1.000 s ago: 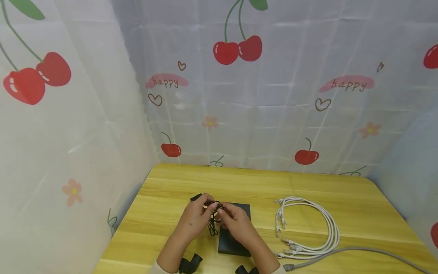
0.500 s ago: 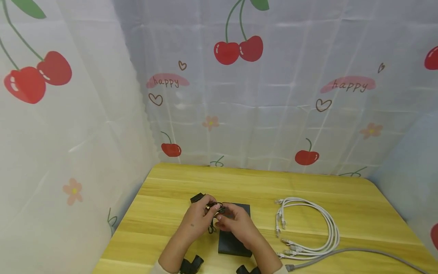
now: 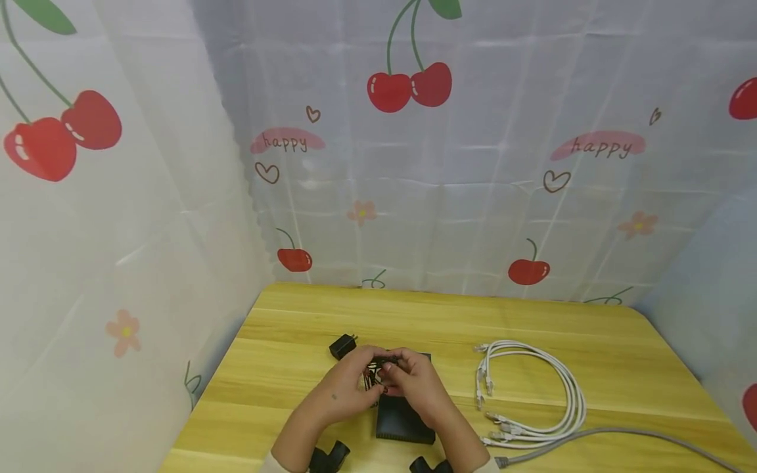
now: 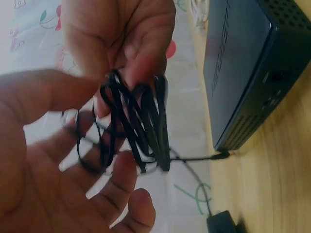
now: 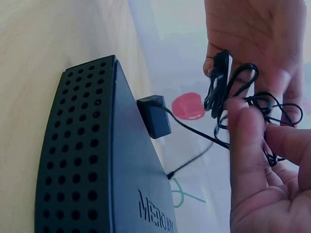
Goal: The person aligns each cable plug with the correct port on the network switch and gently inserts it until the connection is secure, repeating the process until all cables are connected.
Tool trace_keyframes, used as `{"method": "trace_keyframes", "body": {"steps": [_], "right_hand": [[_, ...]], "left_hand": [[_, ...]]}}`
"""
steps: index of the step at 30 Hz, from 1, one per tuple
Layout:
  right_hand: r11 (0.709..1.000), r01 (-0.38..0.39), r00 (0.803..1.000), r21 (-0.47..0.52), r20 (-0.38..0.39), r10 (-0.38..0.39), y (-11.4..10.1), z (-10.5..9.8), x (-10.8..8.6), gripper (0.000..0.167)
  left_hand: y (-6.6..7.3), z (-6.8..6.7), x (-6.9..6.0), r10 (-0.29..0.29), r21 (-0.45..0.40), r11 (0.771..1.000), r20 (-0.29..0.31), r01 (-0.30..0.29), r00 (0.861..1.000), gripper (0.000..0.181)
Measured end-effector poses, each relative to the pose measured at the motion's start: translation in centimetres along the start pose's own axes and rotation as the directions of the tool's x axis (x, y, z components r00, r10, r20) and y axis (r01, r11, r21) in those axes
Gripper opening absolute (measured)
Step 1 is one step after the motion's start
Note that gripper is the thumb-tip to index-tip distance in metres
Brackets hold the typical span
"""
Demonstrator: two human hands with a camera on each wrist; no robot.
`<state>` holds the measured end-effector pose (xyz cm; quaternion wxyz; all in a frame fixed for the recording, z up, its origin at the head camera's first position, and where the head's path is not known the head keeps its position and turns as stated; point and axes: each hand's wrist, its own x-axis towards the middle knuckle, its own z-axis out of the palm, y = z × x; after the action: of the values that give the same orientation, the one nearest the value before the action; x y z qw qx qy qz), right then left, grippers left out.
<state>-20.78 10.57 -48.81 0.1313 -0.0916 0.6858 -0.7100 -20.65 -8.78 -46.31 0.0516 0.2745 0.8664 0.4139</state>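
Both hands hold a bundled black power adapter cord (image 4: 146, 121), looped several times, over the left part of a black box (image 3: 405, 420). My left hand (image 3: 349, 387) has its thumb and fingers around the loops from the left. From the other side my right hand (image 3: 421, 387) pinches the coil between thumb and fingers. The cord runs to a black power adapter (image 3: 342, 346) on the table, just beyond the left hand. In the left wrist view a thin end of the cord, with a plug (image 4: 221, 155), points toward the box. Fingers partly hide the loops.
White network cables (image 3: 573, 394) lie coiled on the right of the wooden table (image 3: 449, 315), with a grey cable (image 3: 639, 430) beside them. Black wrist mounts (image 3: 331, 456) show under the forearms. Cherry-printed curtains (image 3: 437, 197) stand around the table.
The left hand has shifted toward the front and right, uncovering the adapter. Both hands have regripped the coil, drawing its hanging loops up closer between them.
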Motion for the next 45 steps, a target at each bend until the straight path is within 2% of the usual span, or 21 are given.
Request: {"method": "trace_keyframes", "body": {"steps": [3,7,12,16,20,30,37,45], "right_hand": [[0.999,-0.016,1.0,0.028,-0.02,0.017,-0.2,-0.3,0.0,0.028],[0.998,-0.026,0.999,0.058,-0.033,0.028,-0.4,-0.5,0.0,0.028],[0.996,-0.02,1.0,0.087,-0.008,0.021,-0.6,-0.4,-0.1,0.034],[0.997,0.001,1.0,0.08,0.01,-0.002,-0.5,-0.3,-0.2,0.036],[0.999,0.024,0.999,0.03,0.029,-0.024,-0.3,-0.1,-0.2,0.037],[0.997,0.045,0.995,-0.06,0.093,-0.039,-0.7,0.5,-0.2,0.05],[0.989,0.065,0.991,-0.136,0.129,-0.048,-0.8,0.6,-0.3,0.048],[0.982,0.045,0.995,-0.185,0.094,-0.028,-0.3,0.6,-0.3,0.044]], "left_hand": [[-0.2,-0.2,-0.1,0.054,0.044,0.997,0.05,-0.056,0.997,0.065],[-0.3,-0.2,-0.1,0.078,0.088,0.992,0.078,-0.085,0.994,0.075],[-0.4,0.2,0.3,0.039,0.127,0.991,0.017,-0.041,0.999,0.063],[-0.3,0.1,0.5,-0.014,0.096,0.995,-0.036,0.017,0.999,0.054],[-0.3,0.1,0.5,-0.045,0.074,0.996,-0.066,0.049,0.997,0.042],[-0.1,0.1,0.6,-0.086,-0.026,0.996,-0.116,0.083,0.99,0.026],[-0.2,-0.1,0.5,-0.107,-0.064,0.993,-0.12,0.1,0.987,0.017],[-0.2,-0.2,0.2,-0.099,-0.07,0.994,-0.147,0.09,0.984,0.01]]}}
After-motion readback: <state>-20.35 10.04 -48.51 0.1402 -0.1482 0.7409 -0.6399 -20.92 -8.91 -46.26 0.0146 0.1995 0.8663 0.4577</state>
